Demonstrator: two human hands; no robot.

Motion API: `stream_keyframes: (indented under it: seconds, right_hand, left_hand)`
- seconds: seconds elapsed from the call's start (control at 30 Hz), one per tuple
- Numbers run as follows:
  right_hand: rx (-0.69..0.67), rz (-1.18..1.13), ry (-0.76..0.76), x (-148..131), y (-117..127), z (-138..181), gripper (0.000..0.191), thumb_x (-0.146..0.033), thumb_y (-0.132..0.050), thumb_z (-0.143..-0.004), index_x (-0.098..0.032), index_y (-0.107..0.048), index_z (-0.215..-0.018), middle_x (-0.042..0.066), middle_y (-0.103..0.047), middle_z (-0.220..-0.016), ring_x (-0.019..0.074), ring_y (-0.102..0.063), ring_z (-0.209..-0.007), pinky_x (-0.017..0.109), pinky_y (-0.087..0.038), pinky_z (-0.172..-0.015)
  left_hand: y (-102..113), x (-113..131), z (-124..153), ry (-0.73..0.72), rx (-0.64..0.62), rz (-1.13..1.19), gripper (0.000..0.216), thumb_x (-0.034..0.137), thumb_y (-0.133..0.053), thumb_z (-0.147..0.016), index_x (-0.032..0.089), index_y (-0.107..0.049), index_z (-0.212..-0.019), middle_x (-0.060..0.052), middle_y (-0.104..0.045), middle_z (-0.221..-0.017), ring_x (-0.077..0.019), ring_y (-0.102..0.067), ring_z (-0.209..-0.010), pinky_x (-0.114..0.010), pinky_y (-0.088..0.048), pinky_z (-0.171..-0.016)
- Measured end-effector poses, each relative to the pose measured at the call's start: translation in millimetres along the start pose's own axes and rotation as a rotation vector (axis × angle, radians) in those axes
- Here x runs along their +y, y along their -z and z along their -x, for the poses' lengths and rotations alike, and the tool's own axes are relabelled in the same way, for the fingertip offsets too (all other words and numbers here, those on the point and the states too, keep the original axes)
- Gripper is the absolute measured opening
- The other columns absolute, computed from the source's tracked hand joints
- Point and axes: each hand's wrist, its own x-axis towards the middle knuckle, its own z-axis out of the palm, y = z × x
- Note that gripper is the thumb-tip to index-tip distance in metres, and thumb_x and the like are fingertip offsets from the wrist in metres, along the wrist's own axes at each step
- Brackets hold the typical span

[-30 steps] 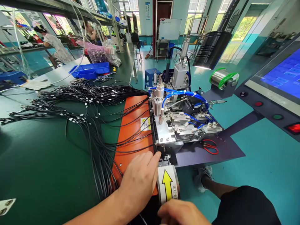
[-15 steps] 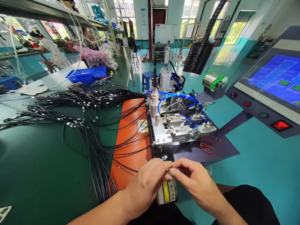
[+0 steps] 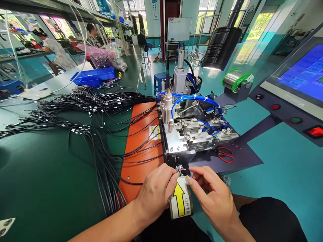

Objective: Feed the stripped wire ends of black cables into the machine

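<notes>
My left hand (image 3: 157,185) pinches the end of a black cable (image 3: 134,182), which runs in from the left over the orange panel (image 3: 141,141). Thin coloured wires (image 3: 183,169), blue and orange among them, stick out past the fingertips. Just to the right, my right hand (image 3: 214,193) is open, its thumb and forefinger apart, close to the wire ends but not on them. Below and between both hands is a round part with a yellow arrow label (image 3: 179,200). The metal fixture (image 3: 199,139) with blue air tubes stands beyond the hands.
Bundles of black cables (image 3: 83,104) cover the green table (image 3: 50,178) on the left. Red-handled scissors (image 3: 226,155) lie on the machine's plate. A solder spool (image 3: 237,80), a lamp (image 3: 222,47) and a control screen (image 3: 302,70) stand right. Two people sit at the far left.
My right hand has drawn away to the right from the wire ends, and its fingers have parted. The coloured wires now show at my left fingertips. The view has shifted slightly.
</notes>
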Motion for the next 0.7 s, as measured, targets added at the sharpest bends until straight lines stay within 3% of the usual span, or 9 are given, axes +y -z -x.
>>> stream_keyframes:
  seconds: [0.27, 0.47, 0.7]
  right_hand:
    - [0.075, 0.109, 0.278, -4, -12, 7, 0.033, -0.017, -0.052, -0.097, -0.020, -0.059, -0.130, 0.007, -0.060, -0.097, 0.0145, -0.063, -0.074, 0.027, -0.054, -0.070]
    - [0.064, 0.116, 0.322, -8, -16, 8, 0.034, -0.014, -0.051, -0.098, -0.019, -0.059, -0.131, 0.009, -0.060, -0.099, 0.0173, -0.063, -0.086, 0.029, -0.054, -0.074]
    - [0.060, 0.189, 0.357, -7, -17, 10, 0.038, -0.013, -0.050, -0.097, -0.018, -0.057, -0.135, 0.010, -0.061, -0.101, 0.0171, -0.066, -0.083, 0.027, -0.056, -0.072]
  left_hand:
    - [0, 0, 1, 0.034, -0.016, -0.020, 0.021, 0.023, -0.042, -0.101, 0.018, -0.055, -0.085, -0.002, -0.055, -0.079, -0.0142, -0.053, -0.069, -0.027, -0.042, -0.063]
    - [-1, 2, 1, 0.015, 0.006, -0.039, 0.021, 0.022, -0.042, -0.100, 0.018, -0.053, -0.083, -0.001, -0.054, -0.077, -0.0138, -0.052, -0.068, -0.026, -0.042, -0.062]
    - [-1, 2, 1, 0.014, 0.023, -0.086, 0.021, 0.021, -0.042, -0.099, 0.019, -0.052, -0.081, -0.001, -0.054, -0.075, -0.0136, -0.052, -0.065, -0.026, -0.040, -0.059]
